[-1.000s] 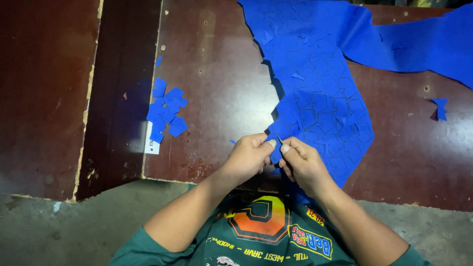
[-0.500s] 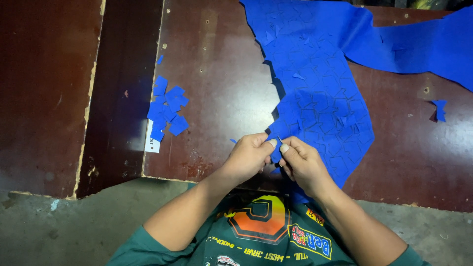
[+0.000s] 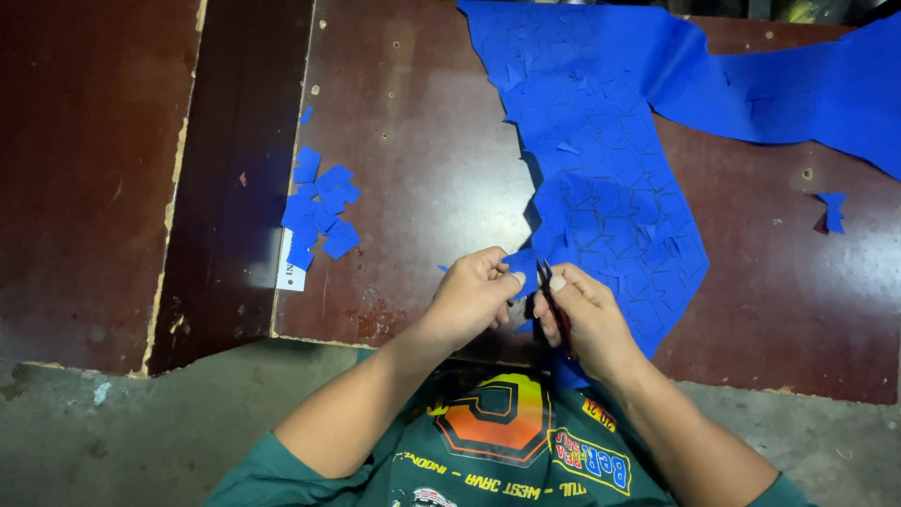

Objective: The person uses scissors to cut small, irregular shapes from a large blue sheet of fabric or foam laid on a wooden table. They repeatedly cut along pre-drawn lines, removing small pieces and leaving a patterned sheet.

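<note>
Starting at the left of the frame, I see a dark reddish-brown table (image 3: pixel 413 141) with a worn, chipped edge and a darker strip running down it. Left of centre, a small pile of cut blue pieces (image 3: pixel 319 214) lies on the tabletop, with a white paper tag (image 3: pixel 290 268) just below it at the table's edge. Moving toward the middle, my left hand (image 3: pixel 474 296) sits low in the frame, its fingers pinched together on a small corner of the blue sheet (image 3: pixel 601 178). Just beside it, my right hand (image 3: pixel 587 319) is curled around a thin dark tool (image 3: pixel 554 305), fingers closed on it; I cannot tell exactly what kind of tool it is. The sheet, scored all over with small cut shapes, runs from the hands up through the centre and spreads across the upper right. One stray blue scrap (image 3: pixel 832 208) lies alone at the far right.
</note>
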